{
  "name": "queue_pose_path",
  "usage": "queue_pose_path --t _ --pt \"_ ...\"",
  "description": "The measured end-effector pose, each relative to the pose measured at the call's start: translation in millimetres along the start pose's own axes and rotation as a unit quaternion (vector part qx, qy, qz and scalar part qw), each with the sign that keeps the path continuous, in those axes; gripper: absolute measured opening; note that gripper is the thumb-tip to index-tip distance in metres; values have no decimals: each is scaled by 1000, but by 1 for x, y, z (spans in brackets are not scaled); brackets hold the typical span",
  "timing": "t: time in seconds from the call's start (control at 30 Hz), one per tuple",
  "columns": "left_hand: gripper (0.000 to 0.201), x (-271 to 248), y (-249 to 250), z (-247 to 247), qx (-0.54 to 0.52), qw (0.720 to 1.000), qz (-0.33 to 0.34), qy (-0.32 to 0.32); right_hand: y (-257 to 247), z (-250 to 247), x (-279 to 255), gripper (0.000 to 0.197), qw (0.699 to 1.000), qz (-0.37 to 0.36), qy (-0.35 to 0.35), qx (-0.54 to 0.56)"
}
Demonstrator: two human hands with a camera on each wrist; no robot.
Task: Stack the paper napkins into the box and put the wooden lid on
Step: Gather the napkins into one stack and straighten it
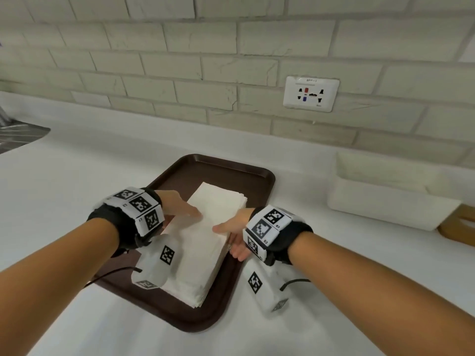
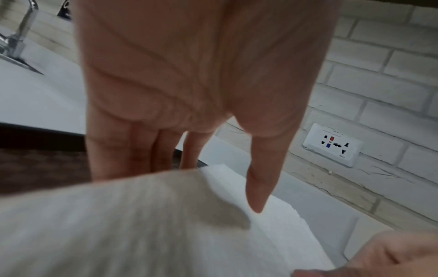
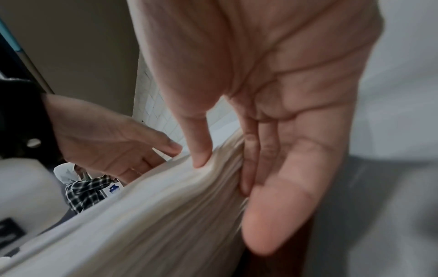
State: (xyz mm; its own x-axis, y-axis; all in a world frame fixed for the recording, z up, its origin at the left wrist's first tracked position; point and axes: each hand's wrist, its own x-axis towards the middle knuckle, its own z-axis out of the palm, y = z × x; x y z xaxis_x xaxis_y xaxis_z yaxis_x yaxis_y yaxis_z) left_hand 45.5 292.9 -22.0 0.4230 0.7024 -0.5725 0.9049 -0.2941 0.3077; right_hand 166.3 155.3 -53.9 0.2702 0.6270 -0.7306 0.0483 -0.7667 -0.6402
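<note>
A thick stack of white paper napkins [image 1: 205, 242] lies on a dark brown tray [image 1: 231, 170]. My left hand [image 1: 180, 208] holds the stack's left side, thumb on top and fingers down along the edge. My right hand [image 1: 231, 235] grips the right side. In the right wrist view its thumb presses the top of the stack [image 3: 142, 224] and its fingers [image 3: 249, 159] dig into the layers. The left wrist view shows the left thumb [image 2: 257, 196] on the stack [image 2: 166, 234]. A white box [image 1: 385, 201] stands at the right, with the wooden lid [image 1: 460, 227] beside it.
The tray sits on a white counter against a brick-tile wall with a wall socket [image 1: 311, 93]. A metal sink [image 1: 20, 137] lies at the far left, its faucet [image 2: 21, 37] in the left wrist view. White counter runs between the tray and the box.
</note>
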Motion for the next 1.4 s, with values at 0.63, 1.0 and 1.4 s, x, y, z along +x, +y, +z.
queue_pose_path --t 0.63,1.0,1.4 --pt "52 -83 43 20 -66 961 267 -16 23 -75 -62 105 958 -232 140 -92" --pt "51 -161 165 71 156 838 518 72 138 -139 -190 60 882 -402 245 -19" --pt "47 -199 268 171 153 765 621 77 256 -167 -269 44 832 -314 457 -14"
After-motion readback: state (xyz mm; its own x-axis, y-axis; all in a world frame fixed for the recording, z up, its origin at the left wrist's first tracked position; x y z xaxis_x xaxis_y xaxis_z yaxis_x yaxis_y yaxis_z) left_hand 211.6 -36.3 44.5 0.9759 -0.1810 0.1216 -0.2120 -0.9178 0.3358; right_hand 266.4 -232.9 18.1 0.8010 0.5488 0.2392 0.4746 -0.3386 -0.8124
